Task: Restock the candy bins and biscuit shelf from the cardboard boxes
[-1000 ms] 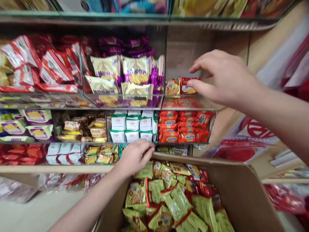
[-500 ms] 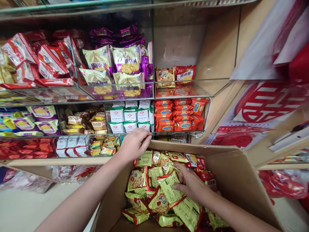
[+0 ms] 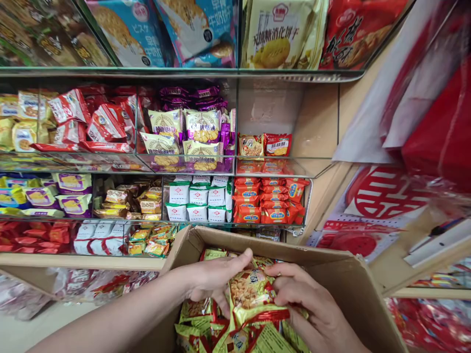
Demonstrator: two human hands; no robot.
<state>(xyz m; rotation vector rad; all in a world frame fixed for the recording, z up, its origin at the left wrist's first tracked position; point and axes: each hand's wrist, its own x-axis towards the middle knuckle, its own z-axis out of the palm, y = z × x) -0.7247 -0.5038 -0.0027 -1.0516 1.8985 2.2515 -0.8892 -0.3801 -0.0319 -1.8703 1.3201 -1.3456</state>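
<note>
Both hands are over an open cardboard box (image 3: 346,274) filled with yellow-and-red snack packets (image 3: 198,309). Between them a snack packet (image 3: 252,291) lies face up, its cookie picture showing. My left hand (image 3: 213,274) grips this packet from its left side, thumb raised at the upper edge and fingers partly hidden beneath. My right hand (image 3: 305,299) is closed on the same packet's right edge. More packets lie under and around both hands, some with their printed backs up.
Glass-fronted shelves (image 3: 198,169) of wrapped biscuits rise behind the box. One compartment holds two upright packets (image 3: 265,145) above orange packets (image 3: 272,201). Larger bags (image 3: 279,34) stand on the top shelf. Red-and-white items (image 3: 397,191) hang at right.
My left hand has come off the box's far edge down to the packets. My right hand now grips a packet with it. The view has tilted up, showing the top shelf.
</note>
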